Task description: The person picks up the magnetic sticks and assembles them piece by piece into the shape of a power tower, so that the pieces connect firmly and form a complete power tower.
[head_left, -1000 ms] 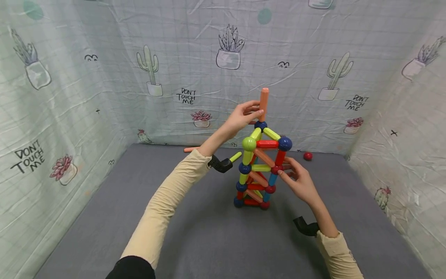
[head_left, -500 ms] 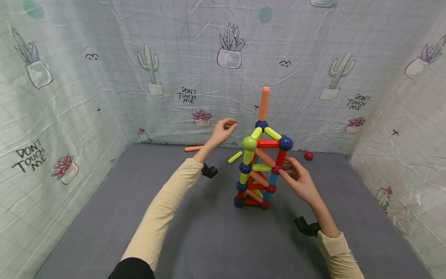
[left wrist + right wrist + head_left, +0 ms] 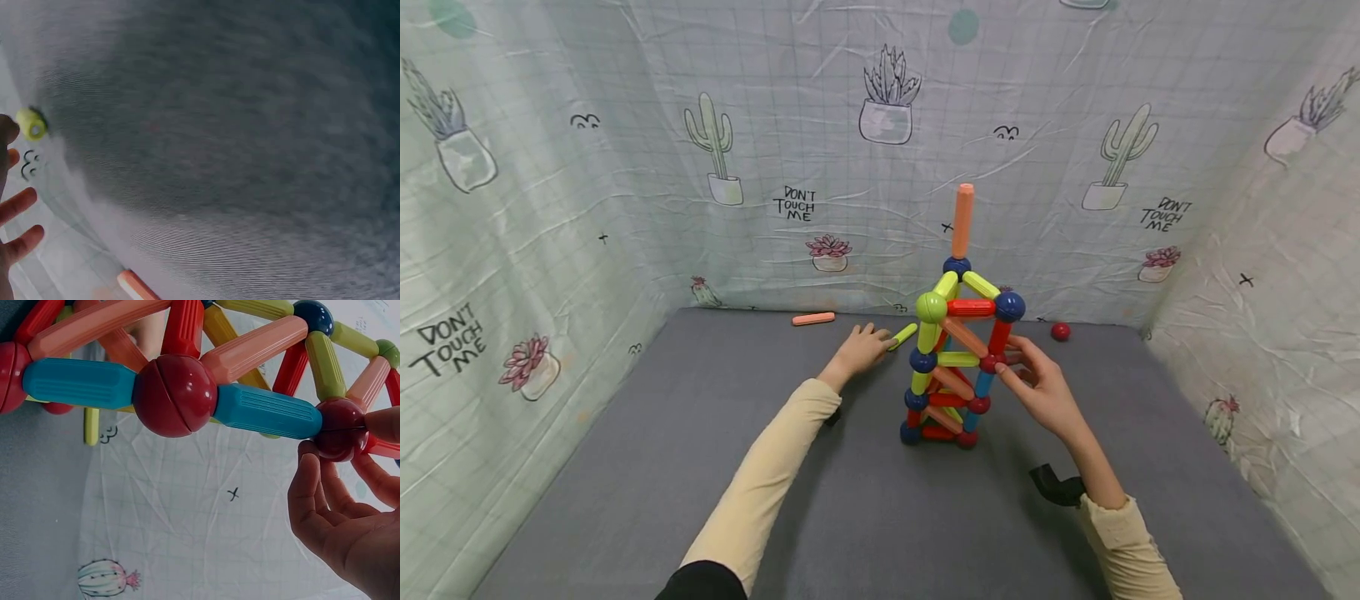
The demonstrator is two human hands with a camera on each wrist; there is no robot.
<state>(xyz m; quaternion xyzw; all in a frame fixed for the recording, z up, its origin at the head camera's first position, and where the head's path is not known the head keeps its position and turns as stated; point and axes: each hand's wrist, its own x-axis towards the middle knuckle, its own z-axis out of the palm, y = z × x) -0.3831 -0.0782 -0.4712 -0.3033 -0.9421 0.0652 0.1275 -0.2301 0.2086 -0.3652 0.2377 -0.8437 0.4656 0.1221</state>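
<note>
A tall tower of magnetic rods and balls stands upright right of centre, with a light-green ball and a dark-blue ball near its top. An upright orange rod rises from its topmost blue ball. My right hand pinches a red ball on the tower's right side between thumb and fingers. Left of the tower, my left hand is low over the table at the near end of a loose yellow-green rod. Its fingers are spread in the left wrist view; whether they touch the rod is unclear.
A loose orange rod lies near the table's back edge, left of the tower. At the back right rests a red ball. Printed cloth hangs behind and beside the grey table.
My left hand has let go of the upright orange rod, which stays on top of the tower. It has come down leftward to the yellow-green rod. The right hand keeps its hold.
</note>
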